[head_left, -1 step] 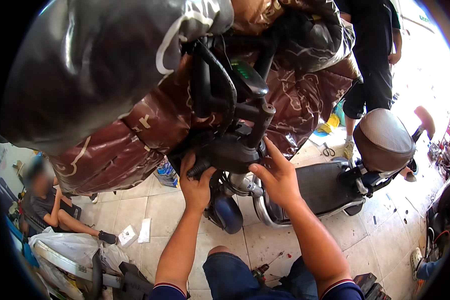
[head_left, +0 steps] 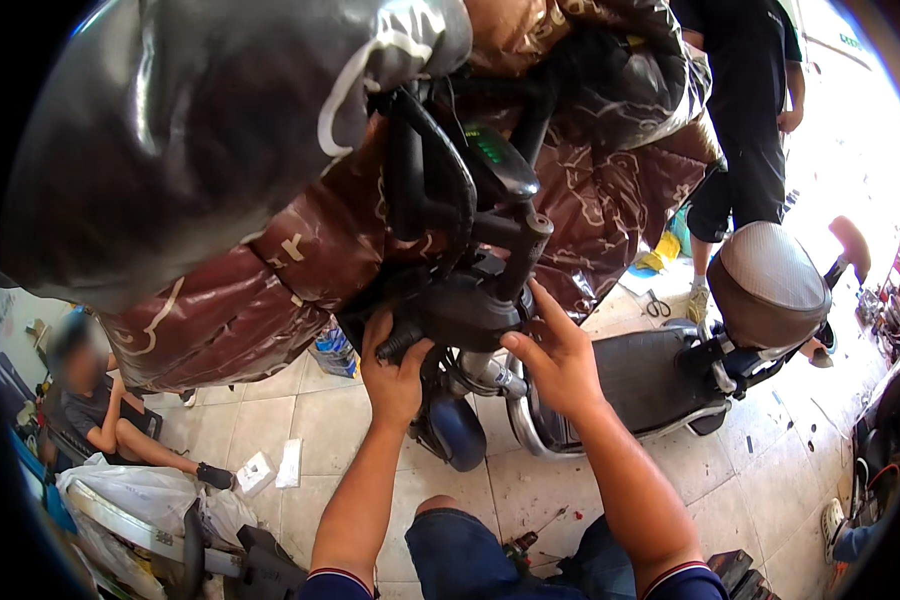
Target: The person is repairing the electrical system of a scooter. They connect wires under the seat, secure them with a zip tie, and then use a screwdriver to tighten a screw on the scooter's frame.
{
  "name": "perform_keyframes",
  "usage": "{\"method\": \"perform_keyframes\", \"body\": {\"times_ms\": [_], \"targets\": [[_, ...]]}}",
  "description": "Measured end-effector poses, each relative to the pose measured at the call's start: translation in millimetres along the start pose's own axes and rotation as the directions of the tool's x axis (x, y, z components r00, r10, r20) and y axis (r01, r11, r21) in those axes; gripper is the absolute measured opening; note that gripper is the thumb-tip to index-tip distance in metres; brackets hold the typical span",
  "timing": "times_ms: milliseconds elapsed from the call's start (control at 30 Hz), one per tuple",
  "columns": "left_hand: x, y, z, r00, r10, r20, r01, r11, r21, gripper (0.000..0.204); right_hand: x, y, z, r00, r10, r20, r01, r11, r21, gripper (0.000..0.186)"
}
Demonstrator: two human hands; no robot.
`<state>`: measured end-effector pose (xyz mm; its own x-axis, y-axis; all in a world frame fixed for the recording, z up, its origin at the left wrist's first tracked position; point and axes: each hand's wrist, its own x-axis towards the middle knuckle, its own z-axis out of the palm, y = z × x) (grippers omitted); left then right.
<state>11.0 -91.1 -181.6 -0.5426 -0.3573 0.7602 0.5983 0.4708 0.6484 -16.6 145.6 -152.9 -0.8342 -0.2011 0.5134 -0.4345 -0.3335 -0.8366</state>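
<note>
My left hand [head_left: 392, 385] grips the left end of a black plastic housing [head_left: 465, 315] below the scooter's stem [head_left: 525, 250], fingers curled beside a ribbed black rubber part [head_left: 395, 342]. My right hand [head_left: 560, 365] holds the housing's right side, thumb against it and fingertips partly hidden. Above are black handlebar tubes [head_left: 405, 185], cables and a display [head_left: 500, 160] with green markings, surrounded by a quilted maroon cover [head_left: 210, 325] with large dark grey padded parts [head_left: 190, 120]. A blue front fender [head_left: 455, 430] hangs below, beside the deck [head_left: 620, 385] and padded seat [head_left: 765, 280].
A person sits at left [head_left: 115, 420]; another stands at upper right [head_left: 740, 110], and a shoe [head_left: 830, 525] shows at lower right. Scissors [head_left: 657, 305], white packets [head_left: 288, 462], plastic-wrapped parts [head_left: 130, 510] and a tool [head_left: 520, 550] lie around on the tiled floor [head_left: 770, 450].
</note>
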Motion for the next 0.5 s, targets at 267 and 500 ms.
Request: {"method": "perform_keyframes", "body": {"times_ms": [267, 500], "targets": [[-0.9, -4.1, -0.8, 0.999, 0.040, -0.003, -0.039, 0.999, 0.016, 0.058, 4.3, 9.3, -4.7, 0.998, 0.063, -0.017, -0.062, 0.998, 0.007, 0.069], [-3.3, -13.3, -0.5, 1.000, -0.013, 0.022, 0.008, 0.972, 0.234, 0.062, -4.9, -27.4, 7.7, 0.824, -0.564, -0.053, 0.350, 0.579, -0.736, 0.048]]}}
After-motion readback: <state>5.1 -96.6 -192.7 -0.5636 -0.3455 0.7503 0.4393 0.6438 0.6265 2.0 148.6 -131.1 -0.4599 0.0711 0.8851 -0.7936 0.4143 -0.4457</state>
